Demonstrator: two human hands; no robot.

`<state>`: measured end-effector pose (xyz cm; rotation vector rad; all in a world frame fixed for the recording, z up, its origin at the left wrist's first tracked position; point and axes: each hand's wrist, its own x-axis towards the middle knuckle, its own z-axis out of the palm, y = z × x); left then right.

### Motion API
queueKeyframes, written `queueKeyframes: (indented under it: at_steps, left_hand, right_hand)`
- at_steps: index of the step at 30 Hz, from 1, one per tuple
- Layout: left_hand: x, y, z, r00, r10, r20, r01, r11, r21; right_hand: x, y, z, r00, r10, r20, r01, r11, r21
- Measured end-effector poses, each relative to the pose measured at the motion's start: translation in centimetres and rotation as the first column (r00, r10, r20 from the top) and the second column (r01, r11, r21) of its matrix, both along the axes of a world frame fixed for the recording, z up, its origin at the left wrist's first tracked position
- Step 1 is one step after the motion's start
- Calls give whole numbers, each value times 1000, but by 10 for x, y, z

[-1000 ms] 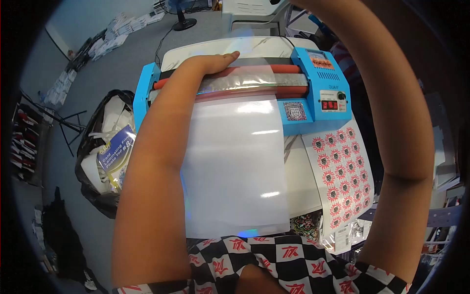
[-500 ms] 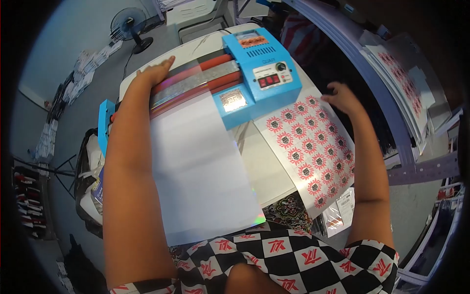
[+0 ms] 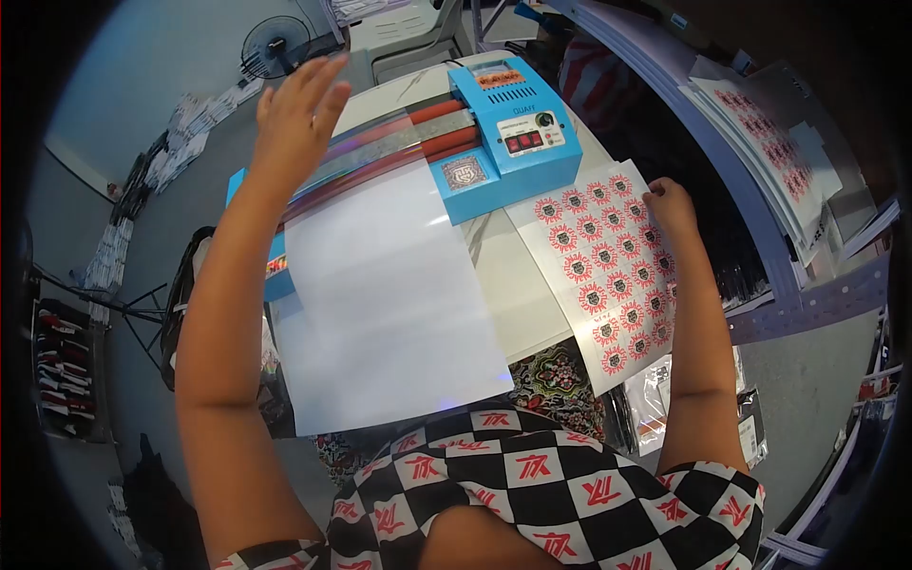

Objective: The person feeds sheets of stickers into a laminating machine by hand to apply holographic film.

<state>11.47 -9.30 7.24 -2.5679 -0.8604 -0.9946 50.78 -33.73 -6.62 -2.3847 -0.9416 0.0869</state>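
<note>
My left hand (image 3: 299, 119) is raised over the far left part of a blue roller laminator (image 3: 518, 176), fingers apart and holding nothing. From the laminator's red rollers (image 3: 446, 142) a large blank white sheet (image 3: 389, 304) runs toward me, its near end hanging close to my lap. At the right, a sheet of round red-and-black stickers (image 3: 608, 256) lies partly on the table and juts past its near edge. My right hand (image 3: 673, 207) pinches this sticker sheet by its upper right edge, with some fingertips hidden from view.
The white table (image 3: 518, 285) carries the laminator. On the right, a purple shelf frame (image 3: 760, 228) holds stacked printed sheets (image 3: 769, 142). Plastic-wrapped packets (image 3: 651, 408) lie below the table. A black fan (image 3: 275, 47) and a white chair (image 3: 404, 33) stand behind.
My left hand has lifted off the laminator's rollers and opened upward. My right hand has come down onto the sticker sheet's edge and closed on it. The camera view has shifted slightly.
</note>
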Motion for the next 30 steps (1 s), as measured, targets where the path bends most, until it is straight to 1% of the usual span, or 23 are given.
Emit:
queueKeyframes:
  at_steps: [1, 3, 4, 6, 8, 9, 10, 11, 13, 16, 17, 18, 19, 20, 21, 22, 23, 25, 26, 27, 28, 29, 30]
  left_hand:
    - [-9, -10, 0, 1000, 3, -10, -3, 1000, -13]
    - [-28, -29, 3, 1000, 12, 24, -10, 996, -92]
    - [-38, -37, 5, 999, 16, 42, -11, 992, -130]
    - [-59, -47, 10, 992, -10, 123, 27, 990, -136]
    - [-76, -62, 14, 977, -28, 212, 63, 985, -159]
    - [-83, -71, 17, 965, -36, 259, 83, 981, -176]
    - [-89, -80, 19, 951, -42, 307, 105, 976, -190]
    - [-94, -89, 20, 930, -60, 362, 131, 975, -177]
    - [-99, -108, 18, 882, -94, 463, 180, 973, -146]
    - [-94, -132, 13, 714, -281, 641, 366, 931, 0]
    - [-94, -138, 10, 749, -286, 598, 346, 938, 15]
    - [-94, -142, 7, 781, -289, 554, 326, 945, 33]
    - [-93, -144, 2, 812, -288, 508, 305, 951, 52]
    - [-93, -145, -4, 887, -240, 393, 258, 966, 9]
    - [-94, -145, -11, 945, -187, 269, 202, 979, -30]
    - [-92, -142, -21, 971, -142, 191, 170, 975, -143]
    - [-91, -138, -34, 989, -104, 105, 128, 958, -256]
    - [-92, -128, -69, 999, 22, -34, -31, 951, -307]
    - [-94, -122, -86, 991, 80, -105, -110, 939, -327]
    - [-96, -118, -100, 983, 109, -144, -154, 926, -346]
    - [-97, -116, -110, 974, 134, -184, -194, 912, -362]
    - [-99, -113, -117, 962, 154, -225, -231, 897, -376]
    - [-99, -113, -118, 966, 152, -207, -226, 887, -402]
  right_hand:
    - [0, -2, 2, 996, 1, 88, -4, 999, 33]
    - [-4, -10, 5, 966, -4, 257, -21, 995, 94]
    - [-21, -18, 21, 979, 13, 204, -34, 994, 101]
    - [-59, -45, 68, 993, 52, 105, -64, 991, 115]
    - [-100, -69, 110, 979, 54, 198, -92, 978, 188]
    - [-102, -80, 118, 940, 120, 319, -228, 918, 325]
    - [-113, -88, 135, 946, 132, 298, -242, 896, 372]
    - [-119, -92, 146, 943, 109, 314, -253, 850, 462]
    - [-144, -91, 171, 974, 218, 58, -203, 738, 644]
    - [-166, -49, 164, 927, 373, 29, -283, 647, 708]
    - [-172, -28, 150, 928, 370, 37, -284, 642, 712]
    - [-182, -9, 140, 916, 396, 63, -337, 675, 656]
    - [-201, 6, 130, 889, 455, -49, -329, 712, 621]
    - [-222, 17, 123, 859, 471, -201, -296, 776, 556]
    - [-235, 33, 108, 863, 481, -153, -345, 783, 518]
    - [-241, 48, 86, 812, 537, -230, -368, 776, 513]
    - [-245, 63, 64, 798, 568, -199, -413, 757, 506]
    - [-258, 77, 44, 811, 567, -142, -455, 765, 455]
    - [-259, 86, 30, 819, 565, -97, -467, 755, 459]
    - [-256, 96, 15, 826, 561, -51, -478, 747, 462]
    - [-257, 101, 12, 833, 553, -5, -487, 738, 466]
    - [-257, 103, 10, 838, 546, 12, -507, 770, 388]
    - [-260, 100, 16, 843, 538, 26, -519, 798, 305]
